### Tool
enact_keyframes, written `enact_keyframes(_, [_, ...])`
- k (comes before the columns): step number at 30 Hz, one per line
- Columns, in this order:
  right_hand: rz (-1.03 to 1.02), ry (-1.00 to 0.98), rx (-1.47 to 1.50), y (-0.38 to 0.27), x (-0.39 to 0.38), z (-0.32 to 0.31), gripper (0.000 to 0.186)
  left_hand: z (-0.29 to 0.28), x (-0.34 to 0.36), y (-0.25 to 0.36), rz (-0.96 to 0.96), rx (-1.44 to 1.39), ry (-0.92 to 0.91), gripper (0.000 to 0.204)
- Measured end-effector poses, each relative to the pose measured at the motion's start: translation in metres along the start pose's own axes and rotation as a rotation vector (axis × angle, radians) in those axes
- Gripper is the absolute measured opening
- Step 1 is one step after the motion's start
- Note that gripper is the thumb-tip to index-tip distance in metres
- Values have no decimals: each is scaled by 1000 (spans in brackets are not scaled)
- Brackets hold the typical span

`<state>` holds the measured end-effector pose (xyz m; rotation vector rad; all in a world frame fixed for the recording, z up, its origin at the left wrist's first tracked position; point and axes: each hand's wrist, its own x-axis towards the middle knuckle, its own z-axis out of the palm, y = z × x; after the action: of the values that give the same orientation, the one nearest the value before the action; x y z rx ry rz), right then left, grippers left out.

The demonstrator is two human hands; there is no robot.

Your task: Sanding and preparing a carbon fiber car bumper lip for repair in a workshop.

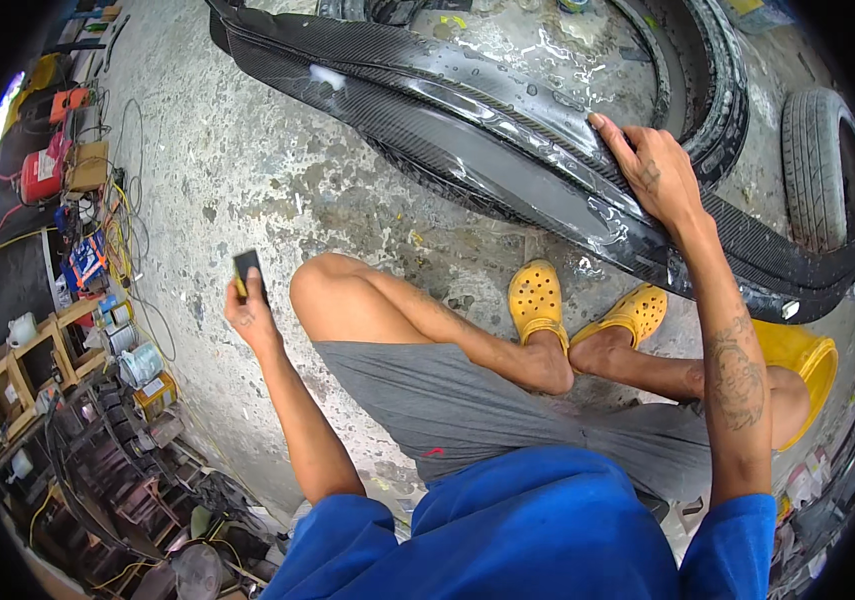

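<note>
My left hand (250,312) is raised off to the left of my knee, its fingers closed on a small dark block with a yellow side (247,272), which looks like a sanding block. A long, wet carbon-fibre car body panel (507,165) stretches across in front of me, with water drops and shiny wet patches on it. My right hand (657,175) grips this panel over its ridge, right of the middle; some fingertips are hidden behind the hand. A whitish patch of foam (326,77) lies on the panel's left part.
Tyres (722,100) lie under and behind the panel, and another tyre (815,170) stands at the right. A yellow bucket (809,380) is beside my right knee. Tools, cables, cans and a wooden crate (32,375) crowd the left side. The concrete floor (247,170) is stained.
</note>
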<state>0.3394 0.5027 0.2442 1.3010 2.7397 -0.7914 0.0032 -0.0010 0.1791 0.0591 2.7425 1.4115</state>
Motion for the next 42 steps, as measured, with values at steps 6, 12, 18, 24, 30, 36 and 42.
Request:
enact_keyframes(6, [-20,-39,-11,2,3,1,82,39,22,71,327,288,-44,35])
enact_keyframes(12, [-24,-40,-48,6,6,3,82,69,6,114,282,222,-76,34])
enact_keyframes(18, [-14,-67,-11,6,7,3,82,125,-74,172,571,-10,-286,28])
enact_keyframes(24, [-33,-38,7,8,7,6,80,169,-124,192,716,-28,-395,30])
enact_keyframes(30, [-52,-20,29,9,6,7,80,175,-136,195,733,25,-458,35])
enact_keyframes(36, [-70,-15,-17,6,5,4,80,180,-138,204,733,39,-494,37])
enact_keyframes(42, [-44,-36,-2,6,9,3,79,182,-144,218,859,8,-444,33])
